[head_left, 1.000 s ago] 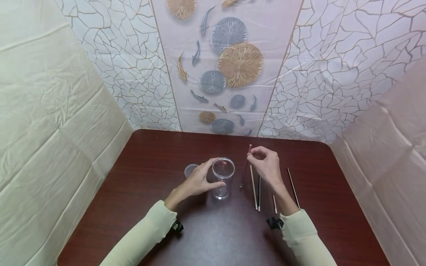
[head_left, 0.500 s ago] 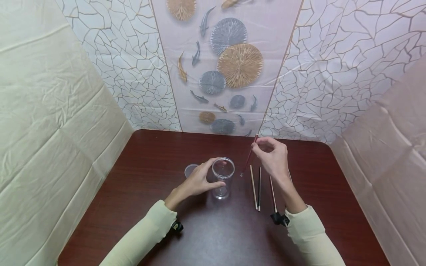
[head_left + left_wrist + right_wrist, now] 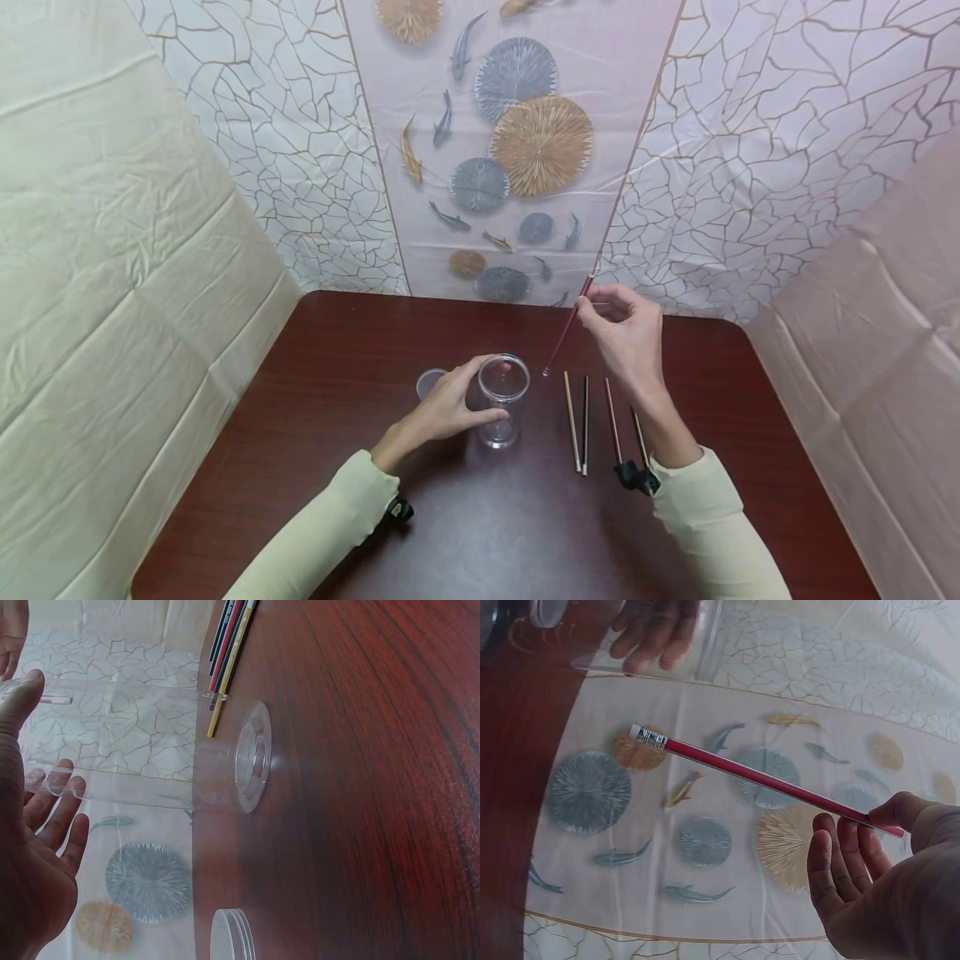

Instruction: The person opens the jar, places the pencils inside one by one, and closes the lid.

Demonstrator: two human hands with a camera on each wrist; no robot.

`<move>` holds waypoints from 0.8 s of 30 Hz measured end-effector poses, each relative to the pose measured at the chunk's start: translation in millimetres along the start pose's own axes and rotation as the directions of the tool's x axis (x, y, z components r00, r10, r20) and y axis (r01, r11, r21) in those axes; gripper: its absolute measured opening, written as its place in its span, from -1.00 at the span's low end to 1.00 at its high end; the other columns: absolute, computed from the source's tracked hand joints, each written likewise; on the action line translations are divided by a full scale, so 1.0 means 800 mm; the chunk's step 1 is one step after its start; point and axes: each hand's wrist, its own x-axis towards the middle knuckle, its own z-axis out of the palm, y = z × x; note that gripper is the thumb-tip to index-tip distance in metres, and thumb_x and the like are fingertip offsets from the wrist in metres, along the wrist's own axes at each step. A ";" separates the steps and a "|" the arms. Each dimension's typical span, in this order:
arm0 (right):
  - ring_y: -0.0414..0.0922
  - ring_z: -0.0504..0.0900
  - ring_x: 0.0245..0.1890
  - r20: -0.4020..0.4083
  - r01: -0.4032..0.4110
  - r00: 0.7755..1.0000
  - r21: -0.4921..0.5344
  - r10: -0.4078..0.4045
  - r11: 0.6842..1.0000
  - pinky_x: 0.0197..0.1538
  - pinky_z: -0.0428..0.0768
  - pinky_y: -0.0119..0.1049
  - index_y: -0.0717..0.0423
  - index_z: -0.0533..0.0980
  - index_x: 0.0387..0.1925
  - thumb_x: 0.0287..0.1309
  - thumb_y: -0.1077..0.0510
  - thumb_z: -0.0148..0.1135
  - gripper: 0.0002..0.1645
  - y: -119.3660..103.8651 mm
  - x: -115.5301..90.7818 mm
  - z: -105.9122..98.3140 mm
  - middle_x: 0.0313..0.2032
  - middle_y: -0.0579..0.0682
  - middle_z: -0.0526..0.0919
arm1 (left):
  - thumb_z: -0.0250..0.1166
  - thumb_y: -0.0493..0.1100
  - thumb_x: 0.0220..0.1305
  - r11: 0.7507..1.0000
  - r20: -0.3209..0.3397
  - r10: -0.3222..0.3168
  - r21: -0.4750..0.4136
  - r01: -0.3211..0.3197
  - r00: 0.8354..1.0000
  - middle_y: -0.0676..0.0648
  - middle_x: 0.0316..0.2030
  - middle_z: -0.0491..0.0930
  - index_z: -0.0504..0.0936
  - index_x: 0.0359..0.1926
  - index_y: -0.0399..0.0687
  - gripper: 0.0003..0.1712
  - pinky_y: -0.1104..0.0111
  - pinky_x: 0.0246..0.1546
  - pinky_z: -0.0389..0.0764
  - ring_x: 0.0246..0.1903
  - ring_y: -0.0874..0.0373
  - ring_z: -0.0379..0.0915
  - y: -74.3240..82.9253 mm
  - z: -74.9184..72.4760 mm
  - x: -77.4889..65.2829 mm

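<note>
My left hand (image 3: 448, 406) grips a tall clear plastic jar (image 3: 501, 429) near its rim, thumb on the near side and fingers behind. The jar stands upright on the table with its mouth uncovered; in the left wrist view its see-through wall (image 3: 150, 742) shows nothing inside. Between thumb and fingertips, my right hand (image 3: 626, 337) pinches a red pencil (image 3: 567, 331) by one end. This pencil slants in the air right of the jar, its white eraser (image 3: 634, 732) at the lower end, towards the jar's rim. A round lid (image 3: 429, 384) lies behind my left hand.
Several pencils lie on the dark red table (image 3: 465, 533) right of the jar: a light one (image 3: 572, 423), a black one (image 3: 585, 429), a reddish one (image 3: 612, 421) and another dark one (image 3: 640, 435) partly under my right wrist. Patterned cloth walls (image 3: 750, 208) enclose the table.
My right hand has moved up and to the right, away from me. The red pencil has risen with it and gone from nearly upright to a clear slant. My left hand and the jar have stayed put.
</note>
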 end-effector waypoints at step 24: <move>-0.20 0.78 -0.39 0.005 0.034 0.999 0.170 -0.036 0.985 -0.22 0.68 -0.42 0.45 0.67 -0.16 0.29 0.34 0.45 -0.81 -0.038 0.002 0.009 -0.40 -0.06 0.80 | 0.67 0.12 0.13 1.000 -0.002 0.022 -0.005 -0.022 1.000 0.01 0.23 0.65 0.36 0.51 -0.06 0.04 0.11 0.26 0.54 0.20 0.04 0.58 -0.001 0.000 0.000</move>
